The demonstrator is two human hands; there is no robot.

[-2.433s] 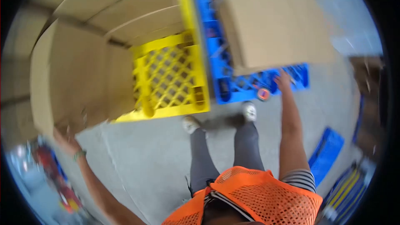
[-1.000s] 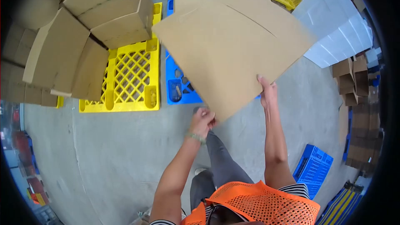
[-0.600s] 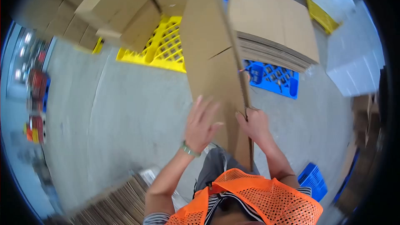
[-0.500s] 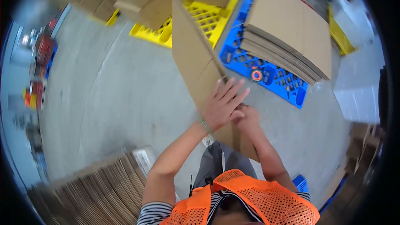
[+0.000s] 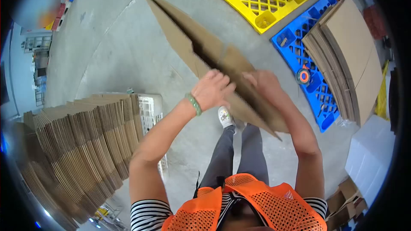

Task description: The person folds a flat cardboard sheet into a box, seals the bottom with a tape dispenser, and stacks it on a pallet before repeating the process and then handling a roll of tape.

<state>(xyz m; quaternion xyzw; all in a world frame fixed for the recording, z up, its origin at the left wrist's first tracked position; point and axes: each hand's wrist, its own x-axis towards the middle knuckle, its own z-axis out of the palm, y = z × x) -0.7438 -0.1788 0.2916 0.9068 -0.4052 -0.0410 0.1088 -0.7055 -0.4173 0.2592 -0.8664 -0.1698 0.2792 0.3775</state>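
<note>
A partly unfolded cardboard box (image 5: 177, 40) is held in front of my legs, its two long sides spread apart with a dark gap between them. My left hand (image 5: 212, 89), with a green bangle at the wrist, has its fingers curled over the edge of the near side. On the far side, my right hand (image 5: 264, 83) grips the upper edge of the other panel, thumb towards the gap. The lower corner of the box hangs near my shins and the white shoe (image 5: 225, 116).
A blue pallet (image 5: 295, 51) at the right bears a stack of flat cardboard sheets (image 5: 353, 38) and a tape roll (image 5: 303, 76). Behind it lies a yellow pallet (image 5: 261, 19). Many folded cartons (image 5: 85, 145) stand at the left on a white pallet (image 5: 150, 107).
The box has gone from nearly flat to spread open. My hands, close together before, are now apart on opposite sides. The view has turned, bringing more of the left carton stack into sight.
</note>
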